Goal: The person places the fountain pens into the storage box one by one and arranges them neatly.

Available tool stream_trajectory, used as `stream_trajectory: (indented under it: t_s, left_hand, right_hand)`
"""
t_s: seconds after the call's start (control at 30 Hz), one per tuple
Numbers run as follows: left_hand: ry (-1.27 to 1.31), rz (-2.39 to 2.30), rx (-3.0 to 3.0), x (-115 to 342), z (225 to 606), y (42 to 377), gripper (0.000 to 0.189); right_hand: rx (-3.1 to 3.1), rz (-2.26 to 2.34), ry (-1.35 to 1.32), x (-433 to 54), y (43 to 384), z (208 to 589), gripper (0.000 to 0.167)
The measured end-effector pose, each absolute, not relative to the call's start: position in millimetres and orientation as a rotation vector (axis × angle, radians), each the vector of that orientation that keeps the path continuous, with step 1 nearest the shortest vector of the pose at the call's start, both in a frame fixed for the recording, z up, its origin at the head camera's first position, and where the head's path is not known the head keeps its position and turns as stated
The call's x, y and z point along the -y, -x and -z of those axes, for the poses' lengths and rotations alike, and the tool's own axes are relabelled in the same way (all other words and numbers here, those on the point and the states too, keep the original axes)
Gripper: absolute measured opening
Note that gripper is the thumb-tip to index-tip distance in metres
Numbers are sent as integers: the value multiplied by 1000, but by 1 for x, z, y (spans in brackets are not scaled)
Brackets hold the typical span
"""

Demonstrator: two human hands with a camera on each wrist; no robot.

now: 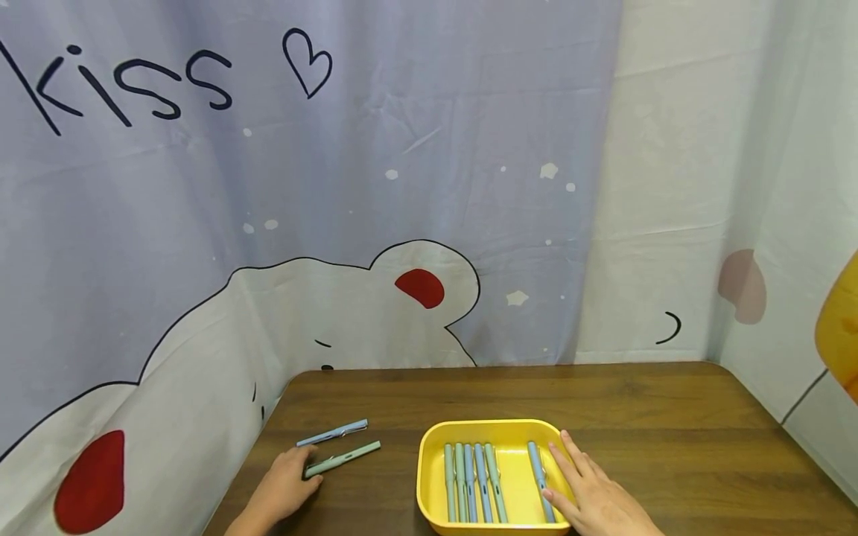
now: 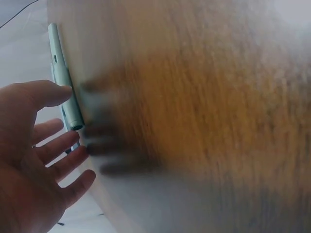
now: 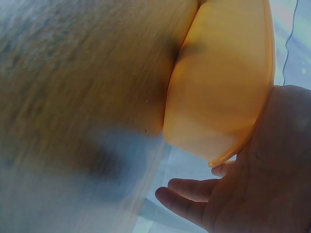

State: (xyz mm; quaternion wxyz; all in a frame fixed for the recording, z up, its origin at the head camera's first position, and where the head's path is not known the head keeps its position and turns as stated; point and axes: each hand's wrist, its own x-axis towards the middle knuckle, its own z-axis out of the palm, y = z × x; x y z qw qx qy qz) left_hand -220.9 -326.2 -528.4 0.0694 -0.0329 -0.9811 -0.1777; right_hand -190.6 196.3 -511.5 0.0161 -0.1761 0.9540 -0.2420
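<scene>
My left hand point(image 1: 284, 482) is at the near end of a green pen point(image 1: 343, 459) on the table. In the left wrist view its thumb point(image 2: 57, 93) overlaps that pen's barrel, and the other fingers are spread beyond it. Just behind lies a blue pen point(image 1: 333, 433) with a clip, close to the index finger. My right hand point(image 1: 599, 495) rests over the right rim of a yellow tray point(image 1: 529, 426), fingers extended and apart. Inside the tray, several green and blue pens point(image 1: 469, 484) lie side by side at left, and one blue pen point(image 1: 540, 480) lies apart at right, near the right fingertips.
The wooden table point(image 1: 630, 402) has its left edge near my left hand. A printed curtain point(image 1: 429, 186) hangs behind the table and along its sides. Bare wood shows between the loose pens and the tray.
</scene>
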Motion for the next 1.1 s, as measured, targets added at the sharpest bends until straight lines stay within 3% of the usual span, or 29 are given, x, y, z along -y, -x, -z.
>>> stream_trajectory:
  t_s: [0.57,1.1]
  left_hand:
    - [98,438,2974,326,529,224,18]
    - [88,435,2902,313,534,231,30]
  right_hand:
    - [-2976,762,567,-196,189,513,74]
    - [-2981,770,570,-197,191,514,74]
